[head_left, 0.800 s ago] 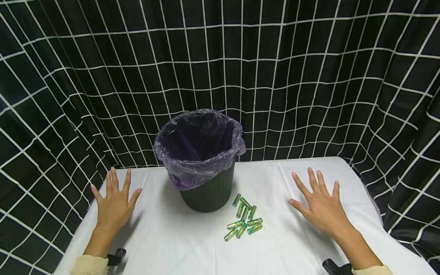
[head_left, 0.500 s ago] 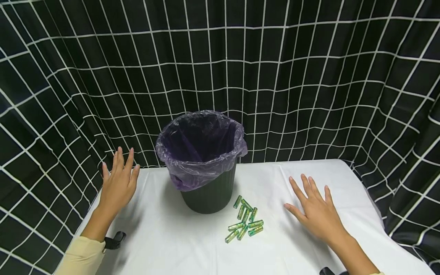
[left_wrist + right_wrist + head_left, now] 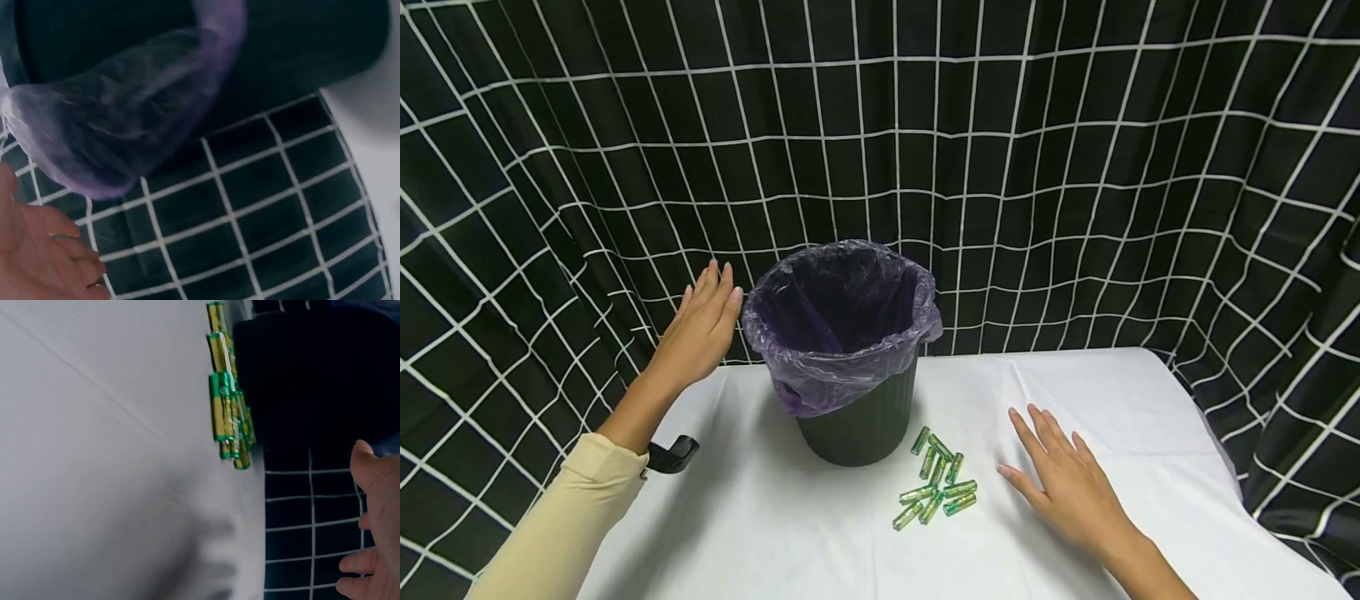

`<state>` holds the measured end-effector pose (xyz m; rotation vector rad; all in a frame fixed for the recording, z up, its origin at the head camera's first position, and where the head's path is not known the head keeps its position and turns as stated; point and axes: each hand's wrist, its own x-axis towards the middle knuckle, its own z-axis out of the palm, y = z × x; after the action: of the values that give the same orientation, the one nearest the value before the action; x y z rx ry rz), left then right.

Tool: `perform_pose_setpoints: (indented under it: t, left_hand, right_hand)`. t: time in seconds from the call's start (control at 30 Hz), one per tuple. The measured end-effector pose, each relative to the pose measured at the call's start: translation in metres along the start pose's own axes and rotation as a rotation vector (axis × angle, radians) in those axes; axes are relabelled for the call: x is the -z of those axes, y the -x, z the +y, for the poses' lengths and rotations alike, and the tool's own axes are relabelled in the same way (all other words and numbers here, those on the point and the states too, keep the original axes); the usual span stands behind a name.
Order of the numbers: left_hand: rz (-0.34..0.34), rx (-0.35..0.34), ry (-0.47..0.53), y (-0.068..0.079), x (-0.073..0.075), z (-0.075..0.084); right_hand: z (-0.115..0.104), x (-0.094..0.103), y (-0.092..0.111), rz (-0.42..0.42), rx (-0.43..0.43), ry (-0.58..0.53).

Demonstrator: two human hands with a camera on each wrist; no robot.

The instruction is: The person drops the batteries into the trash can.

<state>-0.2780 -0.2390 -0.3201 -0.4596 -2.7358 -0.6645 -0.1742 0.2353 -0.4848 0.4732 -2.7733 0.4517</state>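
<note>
A dark bin (image 3: 865, 421) lined with a thin purple plastic bag (image 3: 842, 375) stands toward the back of the white table. My left hand (image 3: 696, 329) is raised just left of the bin's rim, fingers straight and holding nothing. The left wrist view shows that hand (image 3: 47, 250) below the overhanging bag (image 3: 119, 119). Several green and gold batteries (image 3: 936, 479) lie in a loose cluster in front and to the right of the bin. Right of them hovers my right hand (image 3: 1063, 487), fingers spread. In the right wrist view its thumb points toward the bin (image 3: 312, 375), beside the batteries (image 3: 225, 406).
A white cloth (image 3: 797, 533) covers the table, its back edge running behind the bin. Black curtains with a white grid (image 3: 1037, 167) close in the back and both sides. A black strap (image 3: 673, 454) sits on the left wrist.
My left hand has risen from over the table's left side and moved right toward the bin's rim. My right hand has shifted left and nearer, toward the batteries. The bin and batteries stay put.
</note>
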Motion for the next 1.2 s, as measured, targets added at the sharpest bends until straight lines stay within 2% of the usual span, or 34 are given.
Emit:
perform_pose_setpoints:
  t: [0.23, 0.33, 0.47, 0.63, 0.8, 0.93, 1.2]
  left_hand:
    - [-0.089, -0.031, 0.094, -0.024, 0.002, 0.023]
    - [-0.141, -0.048, 0.144, -0.03, 0.001, 0.033]
    - [-0.191, -0.054, 0.164, -0.035, -0.003, 0.042]
    - [-0.207, -0.048, 0.14, -0.037, -0.01, 0.045]
    - [-0.188, -0.012, 0.043, -0.034, -0.017, 0.047]
    - [-0.181, 0.02, -0.005, -0.032, -0.022, 0.049]
    - [-0.203, 0.024, -0.036, -0.032, -0.022, 0.052]
  right_hand:
    - [-0.008, -0.01, 0.002, -0.005, 0.022, -0.029]
    - [-0.011, -0.014, 0.003, 0.011, 0.054, -0.053]
    - [-0.014, -0.02, 0.004, 0.041, 0.095, -0.077]
    - [-0.018, -0.026, 0.005, 0.063, 0.121, -0.097]
    - [-0.022, -0.031, 0.007, 0.047, 0.12, -0.109]
    - [-0.023, -0.034, 0.008, 0.069, 0.148, -0.108]
    - [-0.027, -0.044, 0.008, 0.068, 0.167, -0.103]
